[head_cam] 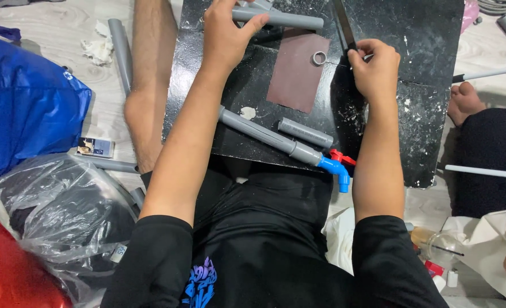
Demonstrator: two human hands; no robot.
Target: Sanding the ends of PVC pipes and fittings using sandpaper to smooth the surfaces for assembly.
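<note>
Head view showed the left hand (225, 35) clamped on a grey pipe (281, 19) and the right hand (373, 65) closed on a dark blade (343, 23), both over the black board (424, 68); nearby lay sandpaper (298, 71), a ring (319, 57), and one pipe (267, 136) already fitted with a blue tap (337, 168), a short piece (305, 132) loose

Grey pipe (275, 18) top perhaps cropped

small flat box (95, 147): floor, 9 o'clock of the board, rectangular, white-blue with a picture | white label (120, 252): 7 o'clock, on clear plastic bag (59, 211)
</note>
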